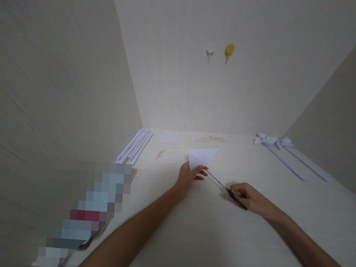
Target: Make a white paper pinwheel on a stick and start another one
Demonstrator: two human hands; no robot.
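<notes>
Cutting step: left hand (188, 177) pinches a folded white paper triangle (201, 157) mid-surface; right hand (246, 196), closed on black-handled scissors (227, 190), must align blades at its edge.

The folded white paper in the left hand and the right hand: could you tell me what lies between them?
In the head view, the scissors' thin blades span the gap from the right hand to the folded paper held by the left hand.

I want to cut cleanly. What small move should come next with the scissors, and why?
Probably close the scissors a little: their tip already meets the lower edge of the folded white paper that the left hand pinches, and the right hand holds the handles.
</notes>
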